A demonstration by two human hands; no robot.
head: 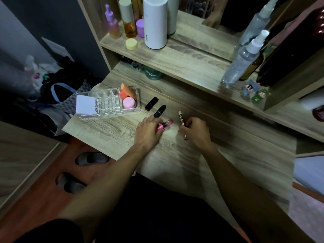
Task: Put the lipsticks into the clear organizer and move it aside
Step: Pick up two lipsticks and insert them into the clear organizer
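The clear organizer (108,104) sits at the table's left end, its grid slots empty; a side compartment holds orange and pink sponges, and a white compact leans at its left. Two black lipsticks lie to its right: a square one (151,103) and a round one (159,111). My left hand (148,132) is shut on a pink lip gloss tube (164,124) lying on the table. My right hand (197,130) grips a thin gold and clear tube (182,124), whose ends stick out above and below my fingers.
The wooden table (228,155) has a raised shelf (184,60) behind with bottles, a white cylinder (155,21) and spray bottles (242,60). Small figurines (254,92) stand at the shelf's right. Bags lie on the floor at left, slippers below the table edge.
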